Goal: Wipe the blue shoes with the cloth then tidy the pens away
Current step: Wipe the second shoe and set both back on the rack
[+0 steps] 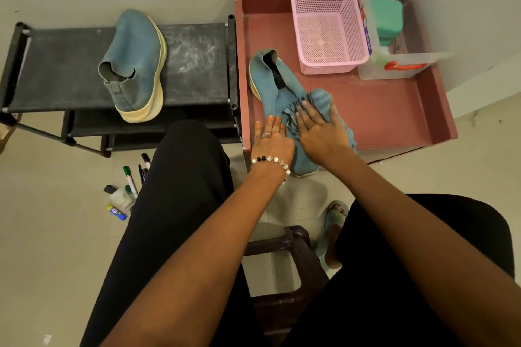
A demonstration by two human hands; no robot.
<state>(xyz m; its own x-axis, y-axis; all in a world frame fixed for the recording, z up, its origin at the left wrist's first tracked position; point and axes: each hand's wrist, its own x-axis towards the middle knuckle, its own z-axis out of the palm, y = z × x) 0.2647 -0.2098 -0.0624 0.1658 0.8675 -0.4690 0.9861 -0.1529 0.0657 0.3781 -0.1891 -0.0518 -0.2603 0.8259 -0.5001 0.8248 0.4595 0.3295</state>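
The clear box (369,45) bears a label, too blurred to read.

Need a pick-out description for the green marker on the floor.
Look at the floor below the black shoe rack, beside the person's left knee, where pens lie scattered. The green marker has a white barrel and green cap; its neighbours are black.

Home entryway corner: black shoe rack (194,65), tiled floor (56,234), pink basket (328,31), plain wall.

Blue shoes with cream soles (135,65), blue-grey ribbed cloth (315,104), pink perforated basket (328,29), dusty-red tray (394,110), black rack (194,65), green-capped pen (129,177)
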